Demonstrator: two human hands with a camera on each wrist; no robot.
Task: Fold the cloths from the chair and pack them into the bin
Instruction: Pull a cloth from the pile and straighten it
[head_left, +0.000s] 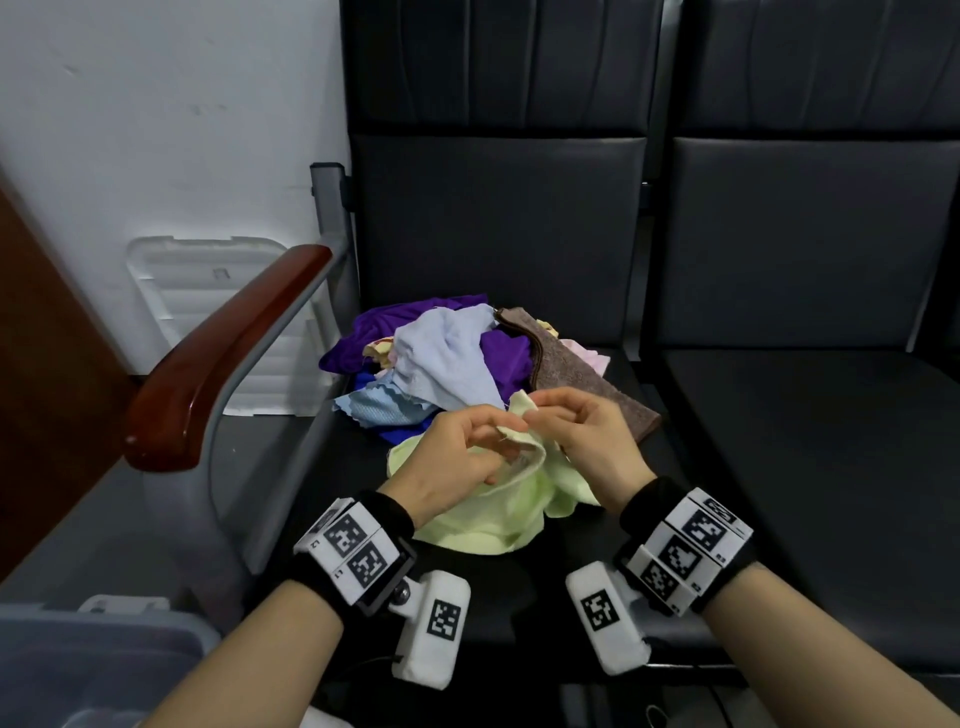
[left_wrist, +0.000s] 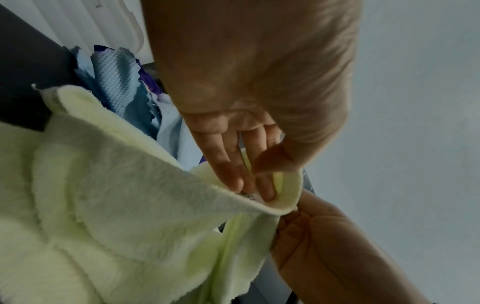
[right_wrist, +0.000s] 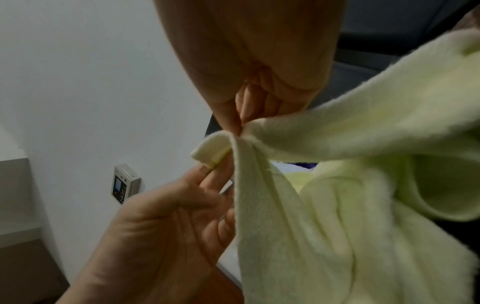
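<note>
Above chair seat: left hand and right hand pinch yellow cloth edge, between them.

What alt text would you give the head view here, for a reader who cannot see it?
Both hands, left hand and right hand, pinch an edge of a pale yellow cloth above a dark chair seat. Behind lies a pile of unfolded cloths; a bin shows at lower left.

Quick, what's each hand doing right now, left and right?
Left hand: pinching the edge of the pale yellow cloth between thumb and fingers.
Right hand: pinching a corner of the same cloth.
</note>
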